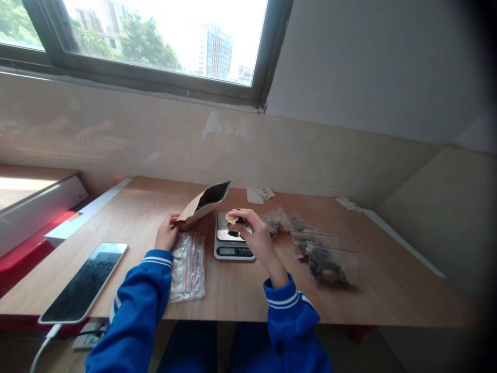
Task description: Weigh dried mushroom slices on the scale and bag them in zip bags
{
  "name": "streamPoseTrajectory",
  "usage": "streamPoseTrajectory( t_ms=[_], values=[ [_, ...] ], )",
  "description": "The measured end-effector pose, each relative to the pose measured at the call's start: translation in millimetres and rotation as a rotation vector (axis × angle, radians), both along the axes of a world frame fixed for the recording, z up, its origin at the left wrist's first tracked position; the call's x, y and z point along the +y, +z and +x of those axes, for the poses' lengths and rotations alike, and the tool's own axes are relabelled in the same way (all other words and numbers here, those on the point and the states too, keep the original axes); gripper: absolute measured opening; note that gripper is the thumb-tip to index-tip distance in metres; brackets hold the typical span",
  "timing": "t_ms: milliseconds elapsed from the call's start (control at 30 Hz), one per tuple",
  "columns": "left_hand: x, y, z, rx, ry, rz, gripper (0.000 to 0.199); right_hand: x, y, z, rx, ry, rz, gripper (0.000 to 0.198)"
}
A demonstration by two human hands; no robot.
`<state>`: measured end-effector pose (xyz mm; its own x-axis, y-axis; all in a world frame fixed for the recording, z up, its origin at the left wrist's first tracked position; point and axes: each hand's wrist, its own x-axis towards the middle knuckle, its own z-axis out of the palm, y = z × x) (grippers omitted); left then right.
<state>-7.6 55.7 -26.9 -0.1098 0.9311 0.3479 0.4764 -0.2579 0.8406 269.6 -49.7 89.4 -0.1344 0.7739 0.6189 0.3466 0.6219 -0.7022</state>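
Partly hidden, right hand point(254, 233) pinches blurry pieces point(232, 219) over scale point(233, 243); left hand point(166, 233) grips kraft pouch point(202, 204).

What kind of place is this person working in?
Probably a small home or office packing spot, high in a city building. A wooden table against a tiled wall holds a kitchen scale and zip bags filled with small items. The window looks out on towers and trees.

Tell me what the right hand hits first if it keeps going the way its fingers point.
The right hand points left over the scale; going straight on it would likely meet the paper bag that the left hand holds, though depth is unclear.
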Motion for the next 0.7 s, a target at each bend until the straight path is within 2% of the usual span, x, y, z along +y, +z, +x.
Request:
streamPoseTrajectory(
  t_ms=[100,200,367,533,700],
  values=[
    [4,-2.4,-1,0.014,-0.004,-0.01,0.042,7,-26,2,-0.006,-0.023,-0.065,0.022],
    [7,-5.7,-3,0.024,-0.002,-0.026,0.043,14,-52,-4,-0.139,-0.057,-0.092,0.024],
    [9,-9.2,-5,0.007,-0.032,-0.01,0.044,28,-82,-13,-0.341,-0.141,-0.035,0.026],
    [8,-8.6,-5,0.03,-0.03,-0.014,0.044,38,-84,-12,-0.326,-0.279,0.031,0.018],
    [10,-10.1,-6,0.036,-0.035,-0.012,0.042,55,-69,-2,-0.175,-0.32,-0.034,0.016]
  ],
)
